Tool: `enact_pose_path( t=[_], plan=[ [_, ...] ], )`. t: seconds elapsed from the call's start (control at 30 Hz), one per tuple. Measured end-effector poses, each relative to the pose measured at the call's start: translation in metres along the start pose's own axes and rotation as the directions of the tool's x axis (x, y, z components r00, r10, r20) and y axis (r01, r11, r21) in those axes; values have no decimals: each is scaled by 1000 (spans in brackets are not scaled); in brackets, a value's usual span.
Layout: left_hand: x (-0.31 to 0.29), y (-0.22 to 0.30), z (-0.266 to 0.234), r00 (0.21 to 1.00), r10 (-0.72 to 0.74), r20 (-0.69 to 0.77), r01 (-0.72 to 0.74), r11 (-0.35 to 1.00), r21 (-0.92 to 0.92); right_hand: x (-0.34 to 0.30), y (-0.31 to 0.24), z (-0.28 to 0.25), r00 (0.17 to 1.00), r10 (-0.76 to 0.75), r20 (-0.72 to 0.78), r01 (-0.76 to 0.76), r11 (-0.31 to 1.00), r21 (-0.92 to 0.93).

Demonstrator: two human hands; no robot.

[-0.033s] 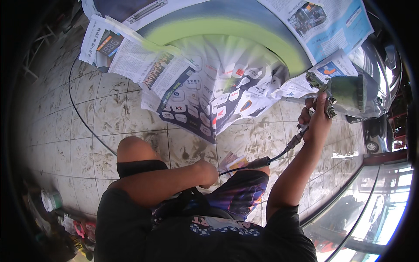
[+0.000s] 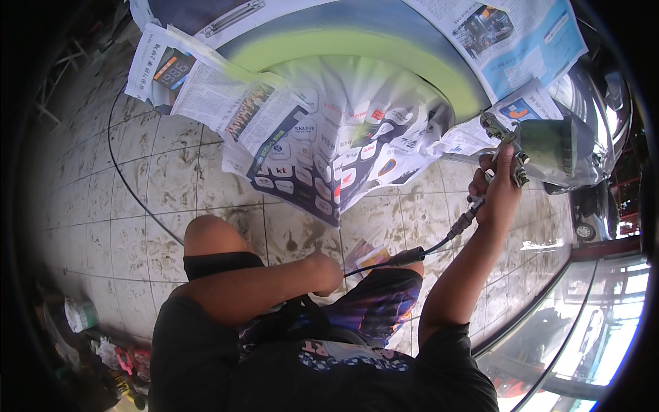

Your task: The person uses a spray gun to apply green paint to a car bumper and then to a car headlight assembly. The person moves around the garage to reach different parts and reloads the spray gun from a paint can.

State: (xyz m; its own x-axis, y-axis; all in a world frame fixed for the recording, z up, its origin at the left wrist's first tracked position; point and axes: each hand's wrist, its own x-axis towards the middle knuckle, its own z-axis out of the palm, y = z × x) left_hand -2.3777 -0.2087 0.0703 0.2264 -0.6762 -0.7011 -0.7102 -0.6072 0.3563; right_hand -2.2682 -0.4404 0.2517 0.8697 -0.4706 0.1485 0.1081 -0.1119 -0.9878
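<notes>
My right hand (image 2: pixel 502 175) grips a metal spray gun (image 2: pixel 504 130), its fingers wrapped about the handle. A green-smeared paint cup (image 2: pixel 549 147) is attached to the gun on the right. From the handle a dark air hose (image 2: pixel 439 246) runs down left to my left hand (image 2: pixel 325 272), which is closed at the hose; its fingers are mostly hidden. Ahead, a curved body panel (image 2: pixel 329 42) carries a lime green band that fades into grey. Newspaper sheets (image 2: pixel 233 103) mask its sides, and a printed sheet (image 2: pixel 336 144) hangs below the arch. The gun is beside the panel's right end, apart from the green band.
Smudged pale floor tiles (image 2: pixel 171 178) spread beneath me, with more hose (image 2: pixel 130 185) curving along the left. A dark car (image 2: pixel 594 137) stands at right, above a glass-panelled structure (image 2: pixel 549 343). A paint can (image 2: pixel 81 314) and clutter lie lower left. Small papers (image 2: pixel 367 255) lie by my knee.
</notes>
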Motion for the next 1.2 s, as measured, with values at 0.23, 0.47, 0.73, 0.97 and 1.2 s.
enact_pose_path(
  t=[0.23,0.47,0.73,0.97,1.2],
  plan=[
    [0,-8,5,996,5,-89,-4,1000,5,-16,-14,22,997,-69,47,70,997,-26],
    [3,-9,9,996,15,-90,-14,1000,14,-38,-27,40,982,-119,148,124,992,-26],
    [-2,-11,9,992,0,-129,-4,999,-33,-58,-37,68,963,-130,237,134,991,-2],
    [-9,-13,10,984,-14,-180,5,999,-52,-68,-41,94,931,-171,322,171,985,30],
    [-22,-16,5,973,5,-229,-19,998,-57,-81,-41,116,876,-194,442,193,980,48]
  ],
)
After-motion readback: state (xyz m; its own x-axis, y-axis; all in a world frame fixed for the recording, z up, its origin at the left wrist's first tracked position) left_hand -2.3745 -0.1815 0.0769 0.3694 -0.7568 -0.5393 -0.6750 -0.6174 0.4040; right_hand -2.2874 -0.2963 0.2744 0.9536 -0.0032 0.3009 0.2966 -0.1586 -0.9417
